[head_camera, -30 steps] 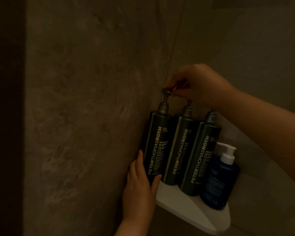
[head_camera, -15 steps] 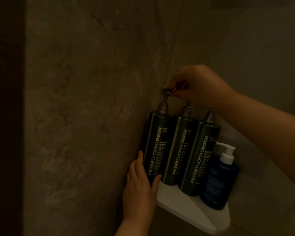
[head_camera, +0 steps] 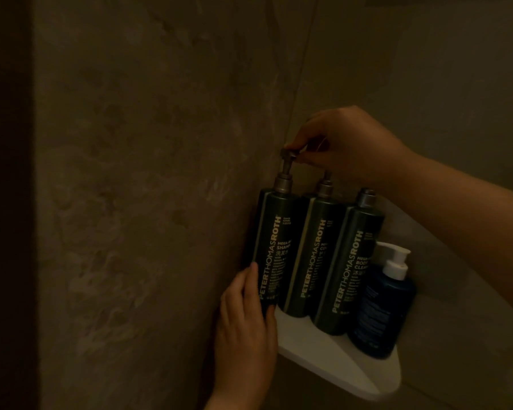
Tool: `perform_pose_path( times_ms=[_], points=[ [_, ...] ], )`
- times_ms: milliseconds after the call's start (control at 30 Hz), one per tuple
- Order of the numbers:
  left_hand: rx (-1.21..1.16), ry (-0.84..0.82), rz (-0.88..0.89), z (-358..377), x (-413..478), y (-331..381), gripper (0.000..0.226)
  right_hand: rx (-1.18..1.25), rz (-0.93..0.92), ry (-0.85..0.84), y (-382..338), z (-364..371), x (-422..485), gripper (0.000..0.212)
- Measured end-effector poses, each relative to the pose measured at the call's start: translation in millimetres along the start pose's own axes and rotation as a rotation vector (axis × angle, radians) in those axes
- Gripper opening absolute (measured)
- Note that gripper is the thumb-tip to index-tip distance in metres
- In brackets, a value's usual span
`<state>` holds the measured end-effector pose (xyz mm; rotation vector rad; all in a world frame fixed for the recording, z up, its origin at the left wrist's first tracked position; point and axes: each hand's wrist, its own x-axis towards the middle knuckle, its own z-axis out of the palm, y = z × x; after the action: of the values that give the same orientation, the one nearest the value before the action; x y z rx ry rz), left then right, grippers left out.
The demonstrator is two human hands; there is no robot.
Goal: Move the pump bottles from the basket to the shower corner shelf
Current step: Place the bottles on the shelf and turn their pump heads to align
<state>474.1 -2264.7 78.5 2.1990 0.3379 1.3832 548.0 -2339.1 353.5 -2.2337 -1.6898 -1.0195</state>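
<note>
Three dark pump bottles stand touching in a row, right of centre, against the stone wall [head_camera: 145, 202]. At lower centre my left hand [head_camera: 246, 315] wraps the foot of the left bottle [head_camera: 271, 247], fingers close together and thumb on its label, steadying it, I judge. Above, my right hand [head_camera: 347, 143] pinches its pump head [head_camera: 289, 153], likely to turn the spout. Then come the middle bottle [head_camera: 311, 255], the right bottle [head_camera: 347, 270] and a blue bottle [head_camera: 379, 309], all on the white shelf [head_camera: 338, 365]. No basket is in frame.
</note>
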Motion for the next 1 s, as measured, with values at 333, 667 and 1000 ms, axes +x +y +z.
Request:
perform_pose_path(
  times_ms=[333,667,1000],
  points=[
    [0.062,-0.053,0.09,2.1,6.3,-2.9,0.071,-0.033,0.025,-0.067,4.3,-0.1,3.9,0.023],
    [-0.048,-0.123,0.053,7.5,16.1,-2.9,0.057,-0.14,0.045,-0.13,3.4,4.5,9.7,0.03],
    [-0.111,-0.156,0.051,12.8,20.4,-3.6,0.056,-0.133,0.104,-0.163,4.7,3.2,12.8,0.033]
  ],
)
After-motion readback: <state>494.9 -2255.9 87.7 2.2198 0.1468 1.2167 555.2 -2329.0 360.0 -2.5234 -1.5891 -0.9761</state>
